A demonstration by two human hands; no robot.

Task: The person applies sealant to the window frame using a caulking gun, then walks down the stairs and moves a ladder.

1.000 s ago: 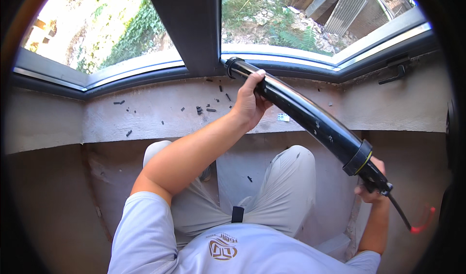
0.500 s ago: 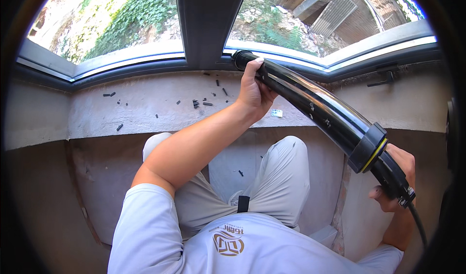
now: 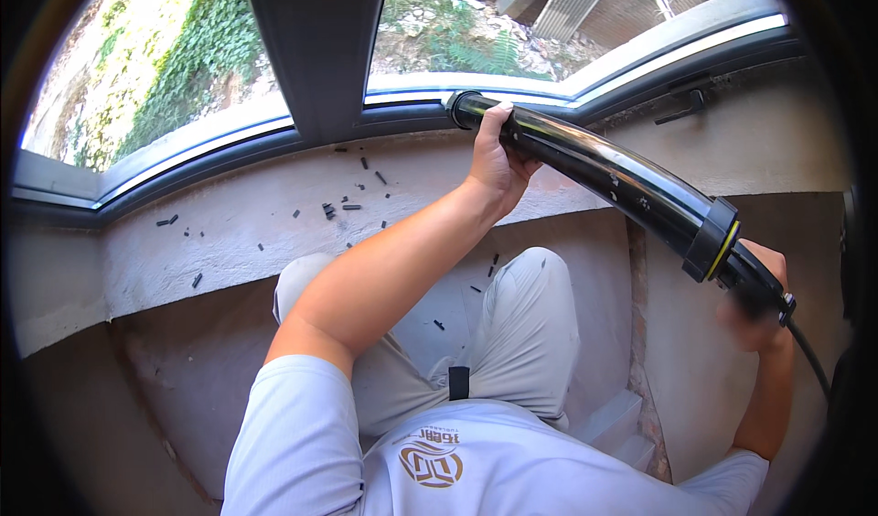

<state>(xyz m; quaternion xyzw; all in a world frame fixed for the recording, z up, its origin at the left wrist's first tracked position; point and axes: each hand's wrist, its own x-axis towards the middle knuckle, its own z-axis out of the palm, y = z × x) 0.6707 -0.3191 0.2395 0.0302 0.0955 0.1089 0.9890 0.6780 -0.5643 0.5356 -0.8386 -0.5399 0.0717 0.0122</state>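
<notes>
Tube slants rightward from its tip by the window frame, left grip, nearer the frame, wrapped behind that tip, right grip clasped on the rear handle

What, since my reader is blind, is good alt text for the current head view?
Left hand at the front and right hand at the rear hold a black caulking gun beside a window frame; small black scraps litter the sill.
</notes>
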